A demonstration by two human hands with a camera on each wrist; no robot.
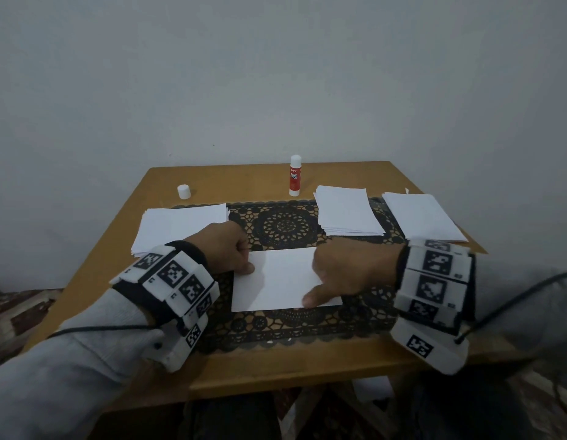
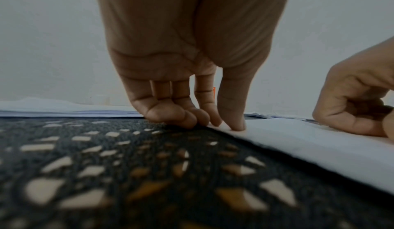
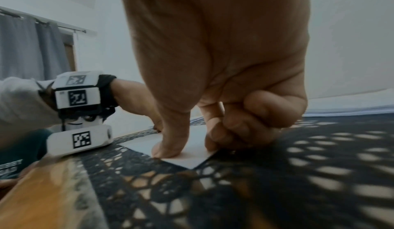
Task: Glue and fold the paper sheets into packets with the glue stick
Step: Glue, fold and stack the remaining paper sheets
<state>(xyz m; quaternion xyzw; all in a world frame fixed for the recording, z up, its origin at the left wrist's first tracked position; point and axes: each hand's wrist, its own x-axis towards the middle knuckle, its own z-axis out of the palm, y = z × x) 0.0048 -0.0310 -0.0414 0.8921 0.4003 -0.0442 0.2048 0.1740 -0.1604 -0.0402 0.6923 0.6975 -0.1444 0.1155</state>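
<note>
A folded white paper sheet point(image 1: 282, 281) lies flat on the black lace mat point(image 1: 285, 223) in front of me. My left hand point(image 1: 244, 265) sits at its left edge with the fingers curled and the thumb tip point(image 2: 236, 126) pressing down on the paper point(image 2: 319, 145). My right hand point(image 1: 314, 290) is curled over the sheet's right side. Its thumb point(image 3: 170, 148) presses the near edge of the paper point(image 3: 192, 162), and a curled fingertip touches down beside it. The red glue stick point(image 1: 295, 176) stands upright at the back of the table, away from both hands.
A loose white cap point(image 1: 183, 191) stands at the back left. One paper stack point(image 1: 180, 227) lies left of the mat, a second stack point(image 1: 349, 211) right of centre, a third point(image 1: 425, 217) at the far right. The wooden table point(image 1: 307, 369) ends just below my wrists.
</note>
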